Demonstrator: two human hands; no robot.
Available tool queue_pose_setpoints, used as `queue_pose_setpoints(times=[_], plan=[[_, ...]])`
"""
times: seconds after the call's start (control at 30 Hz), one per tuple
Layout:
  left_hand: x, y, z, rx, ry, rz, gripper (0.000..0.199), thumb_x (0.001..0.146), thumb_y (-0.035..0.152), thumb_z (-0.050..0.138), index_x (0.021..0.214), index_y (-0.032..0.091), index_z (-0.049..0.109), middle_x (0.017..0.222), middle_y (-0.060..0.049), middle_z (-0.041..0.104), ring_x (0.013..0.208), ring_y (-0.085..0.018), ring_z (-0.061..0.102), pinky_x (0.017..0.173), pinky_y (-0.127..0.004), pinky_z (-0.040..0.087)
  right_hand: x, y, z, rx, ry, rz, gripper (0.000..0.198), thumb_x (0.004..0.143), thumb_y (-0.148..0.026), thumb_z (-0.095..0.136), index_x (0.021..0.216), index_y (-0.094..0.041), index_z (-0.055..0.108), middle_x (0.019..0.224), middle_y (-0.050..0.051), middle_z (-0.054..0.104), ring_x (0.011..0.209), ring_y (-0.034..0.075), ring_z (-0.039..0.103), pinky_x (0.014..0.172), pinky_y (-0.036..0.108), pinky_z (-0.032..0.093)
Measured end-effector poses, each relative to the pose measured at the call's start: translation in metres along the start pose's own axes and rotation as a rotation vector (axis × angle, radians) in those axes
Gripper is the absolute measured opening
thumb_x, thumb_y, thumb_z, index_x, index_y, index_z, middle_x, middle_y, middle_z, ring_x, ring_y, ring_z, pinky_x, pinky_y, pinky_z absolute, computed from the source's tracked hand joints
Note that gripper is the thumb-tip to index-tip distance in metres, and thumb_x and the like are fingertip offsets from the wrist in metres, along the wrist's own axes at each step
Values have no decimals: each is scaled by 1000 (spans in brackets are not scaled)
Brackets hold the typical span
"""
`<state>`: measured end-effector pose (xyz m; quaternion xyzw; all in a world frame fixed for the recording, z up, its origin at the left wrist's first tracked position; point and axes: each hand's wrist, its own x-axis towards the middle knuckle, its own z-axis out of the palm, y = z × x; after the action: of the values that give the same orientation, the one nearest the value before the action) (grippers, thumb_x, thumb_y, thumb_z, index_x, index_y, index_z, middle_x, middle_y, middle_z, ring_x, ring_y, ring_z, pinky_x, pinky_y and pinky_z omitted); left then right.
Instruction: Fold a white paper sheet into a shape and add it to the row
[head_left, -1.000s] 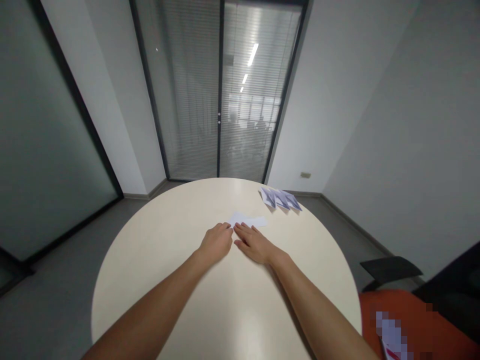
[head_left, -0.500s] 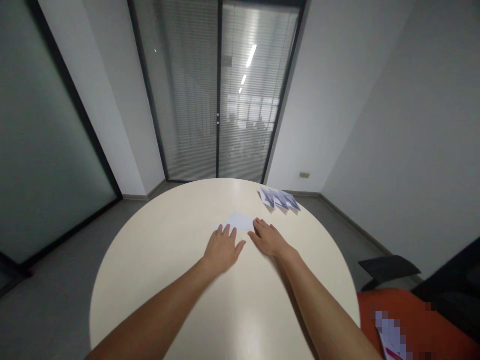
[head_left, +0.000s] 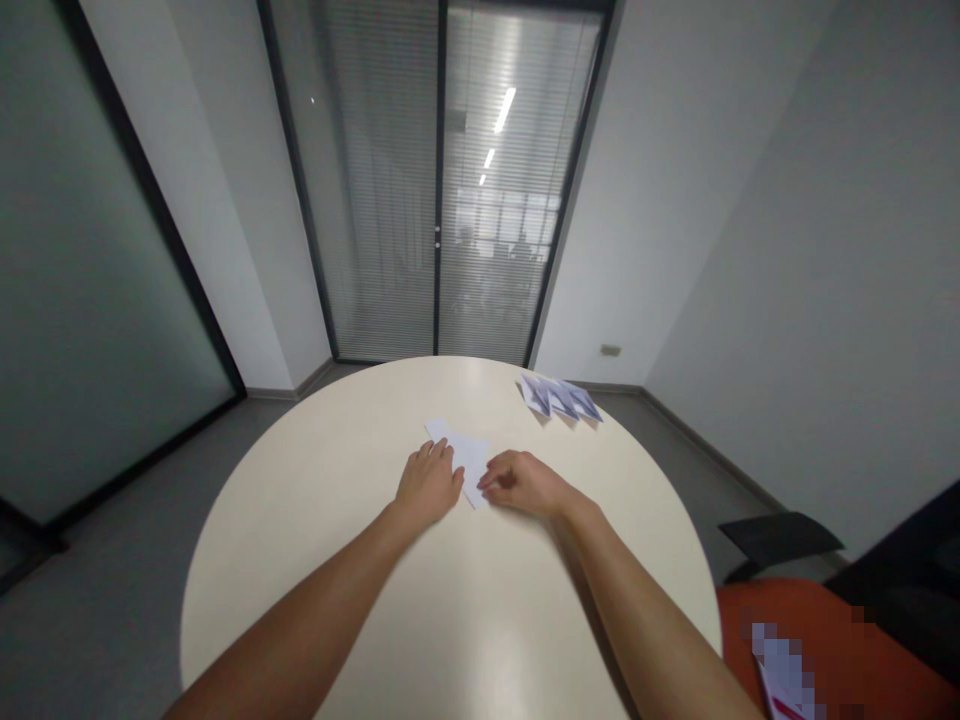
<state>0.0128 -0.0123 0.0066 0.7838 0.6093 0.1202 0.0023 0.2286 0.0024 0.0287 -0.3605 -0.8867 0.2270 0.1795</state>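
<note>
A folded piece of white paper (head_left: 470, 458) lies on the round table in front of me, turned so that one corner points toward me. My left hand (head_left: 429, 484) rests over its left side, palm down, fingers stretched forward and thumb apart at the near edge. At the paper's right edge, my right hand (head_left: 525, 480) is curled, its thumb and fingertips closed on the edge near the close corner. Part of the paper is hidden under my left fingers.
Several folded paper pieces (head_left: 561, 399) stand in an overlapping row at the far right of the cream round table (head_left: 300, 540). An orange chair (head_left: 840, 650) with a black armrest (head_left: 780, 538) is at the right, holding a blurred-out item. Glass doors with blinds (head_left: 442, 200) are beyond.
The paper has turned and come nearer, and more of it shows. My left hand has shifted slightly left; my right hand has curled from flat to closed at the paper's edge.
</note>
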Motion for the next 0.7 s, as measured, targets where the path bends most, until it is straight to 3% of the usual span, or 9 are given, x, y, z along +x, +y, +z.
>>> queue_pose_setpoints(times=[0.13, 0.27, 0.37, 0.47, 0.57, 0.7], plan=[[2, -7, 3, -19, -23, 77, 48, 102, 32, 39, 145, 17, 56, 156, -9, 44, 144, -28, 41, 121, -46, 38, -2, 4, 3, 13, 54, 69, 33, 83, -16, 63, 111, -20, 79, 105, 6, 78, 85, 18, 69, 84, 29, 51], [5, -10, 1, -52, -46, 202, 49, 98, 20, 39, 142, 18, 59, 154, -7, 47, 142, -26, 41, 121, -44, 39, -4, 18, 2, -87, 193, 116, 39, 86, -23, 66, 123, -14, 74, 125, 14, 71, 109, 25, 66, 99, 37, 49], [6, -10, -1, -79, -70, 270, 50, 93, 13, 40, 138, 18, 63, 151, -7, 50, 138, -24, 46, 121, -43, 40, -4, 23, 2, -98, 194, 129, 37, 89, -27, 64, 123, -14, 74, 132, 15, 68, 114, 28, 64, 99, 38, 49], [8, -10, -2, -117, -73, 308, 49, 90, 8, 42, 131, 17, 68, 146, -8, 54, 134, -22, 51, 119, -41, 42, -4, 20, 1, -69, 167, 122, 34, 90, -26, 63, 118, -14, 76, 127, 15, 70, 96, 24, 68, 89, 35, 52], [10, -10, 0, -164, -72, 350, 48, 90, 6, 42, 128, 18, 70, 142, -8, 58, 131, -20, 54, 118, -39, 43, -3, 16, -2, -74, 152, 95, 31, 88, -26, 64, 113, -15, 78, 109, 12, 75, 80, 20, 65, 81, 32, 51], [8, -10, 0, -209, -58, 380, 42, 95, 14, 44, 126, 18, 71, 137, -7, 62, 127, -19, 59, 119, -37, 43, -3, 15, -5, -79, 138, 86, 31, 83, -29, 71, 111, -16, 79, 91, 8, 73, 76, 19, 62, 74, 29, 47]])
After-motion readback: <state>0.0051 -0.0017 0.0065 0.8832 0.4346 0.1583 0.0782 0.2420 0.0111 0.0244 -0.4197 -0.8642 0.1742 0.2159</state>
